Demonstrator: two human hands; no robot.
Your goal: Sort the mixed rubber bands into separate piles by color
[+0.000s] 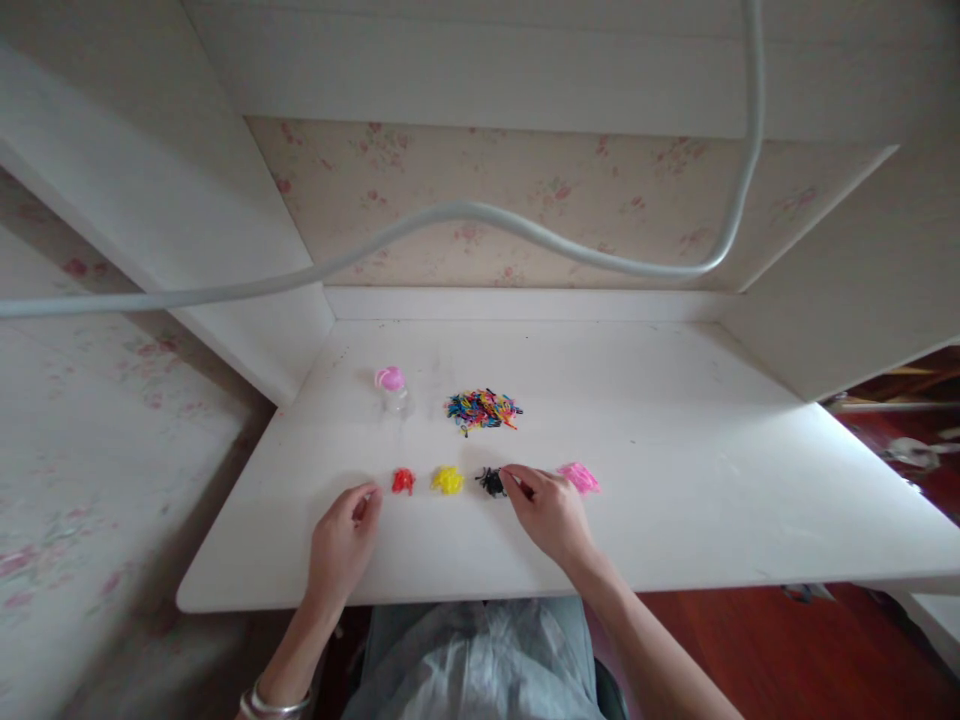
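Small piles of what look like tiny rubber bands lie in a row on the white desk: a red pile, a yellow pile, a black pile and a pink pile. My right hand pinches at the right edge of the black pile, its fingertips closed on a black band. Just left of the red pile rests my left hand, thumb and fingers closed together; anything in them is hidden. Behind the row sits a larger mixed-colour heap.
A small clear container with a pink top stands at the back left of the heap. A white cable crosses the view above the desk. Side panels and a floral-papered wall enclose the desk.
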